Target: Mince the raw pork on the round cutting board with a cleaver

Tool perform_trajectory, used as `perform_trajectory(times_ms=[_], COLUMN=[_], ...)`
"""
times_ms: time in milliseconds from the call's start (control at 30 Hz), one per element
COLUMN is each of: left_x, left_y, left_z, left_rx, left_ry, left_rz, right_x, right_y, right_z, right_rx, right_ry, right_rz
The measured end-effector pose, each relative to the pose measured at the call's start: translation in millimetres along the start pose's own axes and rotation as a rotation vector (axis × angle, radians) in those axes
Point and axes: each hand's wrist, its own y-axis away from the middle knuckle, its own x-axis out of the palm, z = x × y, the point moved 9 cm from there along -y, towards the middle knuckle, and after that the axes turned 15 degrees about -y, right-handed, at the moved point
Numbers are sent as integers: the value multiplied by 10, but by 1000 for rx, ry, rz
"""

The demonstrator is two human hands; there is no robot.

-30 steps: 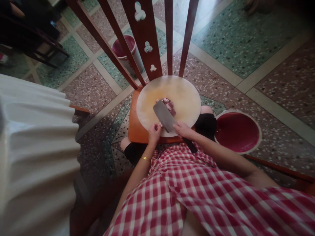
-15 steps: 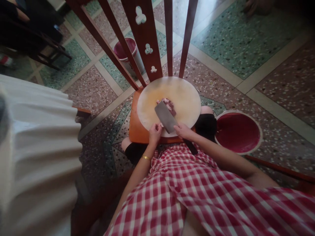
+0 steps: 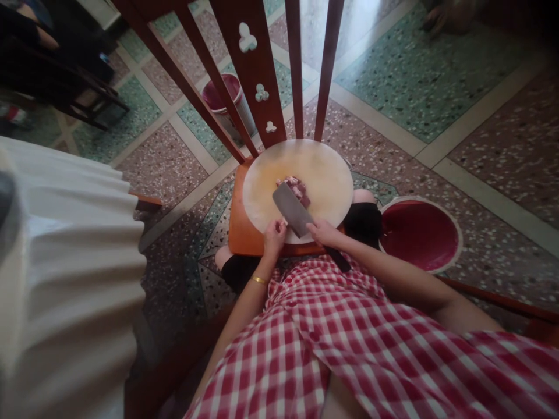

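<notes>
My right hand is wrapped round the dark handle of a cleaver, whose broad blade lies low and slanted over a round cutting board. Chopped meat sits in a small heap near the board's middle, partly covered by the blade. At the board's near edge, my left hand is closed, its fingertips pinching a small pale piece of meat beside the blade. The board rests on the seat of a wooden chair.
A red-lined bucket stands on the floor to the right. Behind the chair's slats is another bucket. A table with a pale pleated cloth fills the left side. Far left, another person sits on a dark seat.
The view has shifted slightly. Both hands and the cleaver hold almost the same place on the board.
</notes>
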Motion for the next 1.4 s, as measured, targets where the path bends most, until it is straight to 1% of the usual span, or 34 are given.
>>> perform_trajectory(times_ms=[133,233,333,467,567,633,700,800,967,1033,1100,1200,1300,1400], left_x=[-3,4,8,1,0,8,18,30,39,38,40,41,28,15], left_y=[1,1,5,10,12,11,9,6,6,6,5,5,6,12], left_z=[7,25,25,7,-2,-1,5,25,23,29,35,35,29,23], left_rx=[2,-18,-24,-22,-16,-7,5,13,35,25,11,-3,-11,-11], left_ry=[-8,-6,-10,-25,-30,-30,-20,5,56,72,70,37,15,11], left_rz=[-14,-13,-9,-10,-10,-4,4,11,7,-1,-2,-2,-11,-18], right_x=[46,73,50,-32,-62,-58,-41,14,97,108,106,67,21,0], right_y=[-259,-305,-193,64,204,227,183,22,-255,-283,-246,-95,88,229], right_z=[189,229,159,12,-15,-13,-10,16,202,257,269,165,-14,-180], right_rx=[-23,-32,-40,-28,-46,-49,-32,18,26,21,20,50,67,65], right_ry=[-12,14,57,149,194,197,174,84,-61,-68,-66,-34,16,22], right_rz=[-17,12,35,16,2,-1,-4,-1,12,27,49,58,57,68])
